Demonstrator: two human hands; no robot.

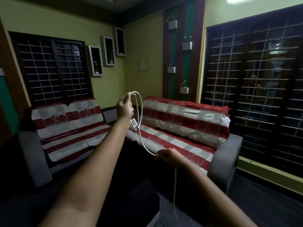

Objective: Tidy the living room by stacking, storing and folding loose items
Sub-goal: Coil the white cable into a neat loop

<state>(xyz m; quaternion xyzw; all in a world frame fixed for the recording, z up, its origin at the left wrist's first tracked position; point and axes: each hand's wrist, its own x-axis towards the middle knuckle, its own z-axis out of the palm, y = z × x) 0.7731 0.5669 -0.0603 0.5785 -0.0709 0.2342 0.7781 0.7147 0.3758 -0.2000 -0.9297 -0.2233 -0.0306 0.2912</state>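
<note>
**Loose cable coiled by hand above the sofas**

The raised left hand (125,106) grips gathered loops of a thin white rubbery charging cable (140,118), its small white plastic adapter block (134,125) dangling just below the wrist. The lower right hand (167,156) pinches the running length, whose tail hangs toward the dark floor. Even loops and light tension from the right hand would likely keep the coil neat. Two grey sofas draped in red-and-white striped covers (183,128) stand behind.
</note>
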